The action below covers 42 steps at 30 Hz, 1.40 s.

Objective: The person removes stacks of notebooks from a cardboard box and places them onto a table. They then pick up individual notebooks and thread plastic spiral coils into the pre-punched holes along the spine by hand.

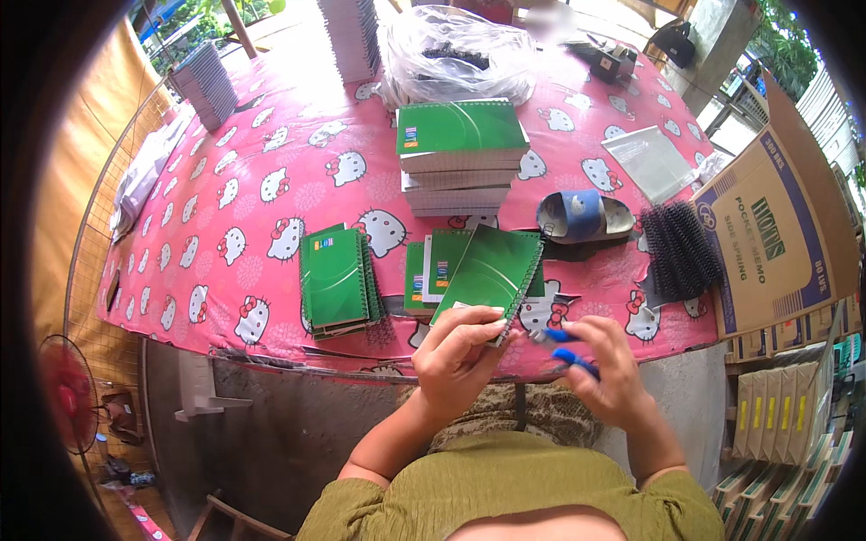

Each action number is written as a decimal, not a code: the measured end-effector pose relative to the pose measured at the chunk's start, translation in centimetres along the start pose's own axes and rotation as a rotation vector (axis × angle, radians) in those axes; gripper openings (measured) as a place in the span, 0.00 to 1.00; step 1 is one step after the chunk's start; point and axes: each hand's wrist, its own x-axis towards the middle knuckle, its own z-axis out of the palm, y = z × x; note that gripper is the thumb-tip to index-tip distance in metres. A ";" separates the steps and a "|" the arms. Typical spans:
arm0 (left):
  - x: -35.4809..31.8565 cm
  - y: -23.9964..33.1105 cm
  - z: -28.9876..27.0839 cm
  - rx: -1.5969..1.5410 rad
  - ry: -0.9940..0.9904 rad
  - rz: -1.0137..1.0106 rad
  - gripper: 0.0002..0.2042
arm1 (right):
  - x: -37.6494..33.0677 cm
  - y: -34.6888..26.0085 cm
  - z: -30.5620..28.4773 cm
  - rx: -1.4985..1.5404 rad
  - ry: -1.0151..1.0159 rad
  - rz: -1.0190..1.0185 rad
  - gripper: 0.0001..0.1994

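My left hand [454, 368] grips a green spiral-bound notebook [485, 278] by its lower edge, tilting it above the near side of the table. Fingers of my right hand [612, 368] are curled round blue-handled pliers [577, 362], whose tip is close to the bottom end of the notebook's coil. Whether the tip touches the wire is too small to tell. Behind the held notebook lie more green notebooks [416, 270], partly covered by it. To their left sits a short pile of bound green notebooks [332, 275].
A pink cloth-covered table [180, 261] bears a thick green notebook stack [462, 128], a blue slipper [586, 216], black spiral coils [683, 257] and a clear plastic sheet [649, 164]. A plastic bag [406, 59] and tall notebook stacks [347, 36] stand behind. At right is a cardboard box [762, 207].
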 end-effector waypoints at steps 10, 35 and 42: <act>0.1 -0.6 0.2 0.081 0.043 0.177 0.14 | 0.0 -2.8 0.2 0.095 -0.049 0.047 0.25; -2.5 -9.9 -14.7 0.585 0.814 -0.423 0.13 | 1.7 6.0 2.6 -0.035 0.194 0.281 0.22; 2.6 -4.7 -9.7 0.285 0.708 -0.190 0.20 | 10.0 5.5 5.2 0.643 -0.018 0.516 0.20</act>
